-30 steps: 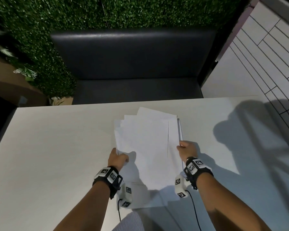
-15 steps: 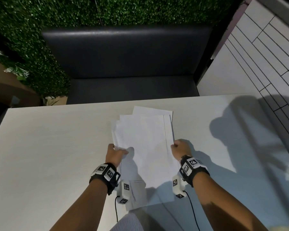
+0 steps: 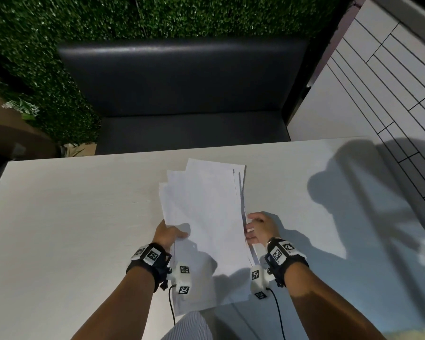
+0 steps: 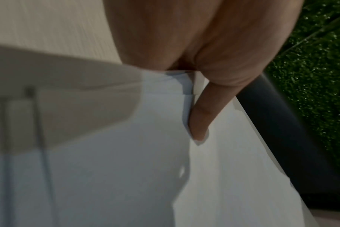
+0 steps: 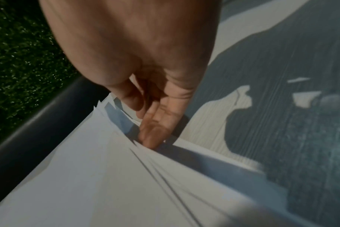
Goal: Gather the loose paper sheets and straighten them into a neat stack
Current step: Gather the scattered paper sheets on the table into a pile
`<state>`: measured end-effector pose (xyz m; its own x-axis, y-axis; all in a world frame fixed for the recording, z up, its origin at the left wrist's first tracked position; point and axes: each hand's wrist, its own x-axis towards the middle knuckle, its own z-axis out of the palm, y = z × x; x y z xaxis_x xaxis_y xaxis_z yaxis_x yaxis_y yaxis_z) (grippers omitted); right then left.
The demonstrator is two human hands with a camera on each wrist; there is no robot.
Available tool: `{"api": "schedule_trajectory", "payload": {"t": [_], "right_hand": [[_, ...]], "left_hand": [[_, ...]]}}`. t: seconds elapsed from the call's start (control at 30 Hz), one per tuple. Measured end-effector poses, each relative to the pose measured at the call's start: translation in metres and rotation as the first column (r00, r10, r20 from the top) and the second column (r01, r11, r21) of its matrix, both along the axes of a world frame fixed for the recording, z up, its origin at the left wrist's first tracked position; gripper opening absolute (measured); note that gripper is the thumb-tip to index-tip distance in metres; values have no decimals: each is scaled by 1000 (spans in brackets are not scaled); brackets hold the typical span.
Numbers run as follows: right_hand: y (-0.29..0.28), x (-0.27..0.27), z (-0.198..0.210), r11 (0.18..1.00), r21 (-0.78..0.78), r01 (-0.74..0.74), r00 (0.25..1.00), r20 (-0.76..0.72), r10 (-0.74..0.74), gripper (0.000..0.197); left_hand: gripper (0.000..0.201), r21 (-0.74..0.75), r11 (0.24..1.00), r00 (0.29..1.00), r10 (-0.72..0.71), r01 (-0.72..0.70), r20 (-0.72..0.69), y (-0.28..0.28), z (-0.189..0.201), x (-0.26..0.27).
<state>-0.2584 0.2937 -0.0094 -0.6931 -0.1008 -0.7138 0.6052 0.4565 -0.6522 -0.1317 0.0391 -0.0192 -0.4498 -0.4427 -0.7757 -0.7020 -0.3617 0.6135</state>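
Note:
A loose pile of white paper sheets (image 3: 206,212) lies on the pale table (image 3: 71,217) in front of me, its far corners fanned out unevenly. My left hand (image 3: 174,233) pinches the pile's left edge, thumb (image 4: 199,121) on top of the sheets (image 4: 233,169) and the other fingers hidden beneath. My right hand (image 3: 252,228) is at the right edge with its fingers fairly straight. In the right wrist view its fingertips (image 5: 151,138) touch the splayed edges of the sheets (image 5: 87,176), several of which stand apart there.
A dark padded bench (image 3: 182,94) runs behind the table's far edge, backed by a green hedge wall (image 3: 157,13). White tiled flooring (image 3: 390,82) lies to the right. My shadow falls across the table's right side.
My right hand has gone from gripping the right edge to straighter fingers against it. The sheets' right edges now show more separately. My left hand keeps its hold.

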Motion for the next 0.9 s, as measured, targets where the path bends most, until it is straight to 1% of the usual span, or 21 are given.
{"api": "schedule_trajectory", "payload": {"t": [0.03,0.1,0.13,0.17,0.23,0.27,0.3,0.37,0.43,0.47,0.53,0.57,0.6,0.67,0.7,0.77,0.83,0.9], "right_hand": [[2,1,-1,1000,-13,6,1000,2,-6,26],[4,3,1,999,24,-25,998,-60,26,26],[5,6,3,999,35,-27,995,-100,31,33],[3,7,5,1000,9,-19,993,-117,20,46],[-2,8,7,997,-56,-44,994,-99,38,83],[-5,7,10,996,-53,-78,995,-71,74,94],[-9,6,11,993,-40,-112,993,-51,110,97],[-17,0,13,991,-3,-131,991,4,131,91],[-23,-3,16,992,33,-124,991,59,122,81],[-23,-5,18,991,41,-128,989,79,125,73],[-24,-8,20,987,15,-161,978,134,157,59],[-24,-9,21,985,-4,-174,971,166,173,56],[-24,-9,24,985,-22,-172,963,206,172,58],[-23,-9,26,984,-43,-172,943,283,177,62],[-22,-7,25,982,-52,-180,931,314,187,59],[-23,-4,23,979,-46,-200,913,354,203,50],[-24,-1,21,973,4,-229,914,345,214,61],[-28,0,23,965,41,-258,931,279,236,74]], "left_hand": [[63,21,1000,1000,-14,14,10,-2,-3,3],[73,72,997,1000,2,-3,20,-7,-10,6],[76,87,996,1000,21,-23,23,-9,-12,8],[75,93,995,999,25,-28,33,-9,-9,9],[72,105,994,997,20,-27,71,-9,-6,12],[70,113,993,995,23,-34,102,-9,-7,14],[67,120,992,992,21,-36,124,-9,-6,15],[61,124,992,987,4,-24,160,-8,-4,14],[43,124,992,987,-9,-11,161,-5,0,11],[42,116,993,988,3,-21,154,-5,0,10],[59,106,994,993,12,-25,114,-5,2,8],[63,105,994,996,7,-17,88,-5,4,7],[63,101,995,997,7,-15,77,-5,4,7],[53,89,996,999,-6,1,50,-4,6,5],[51,69,998,999,-11,9,33,-3,5,4],[58,34,999,999,-42,43,-7,0,4,2],[60,18,998,998,-58,58,-22,4,2,-1],[49,-5,998,998,-59,59,-29,5,3,-3]]}}
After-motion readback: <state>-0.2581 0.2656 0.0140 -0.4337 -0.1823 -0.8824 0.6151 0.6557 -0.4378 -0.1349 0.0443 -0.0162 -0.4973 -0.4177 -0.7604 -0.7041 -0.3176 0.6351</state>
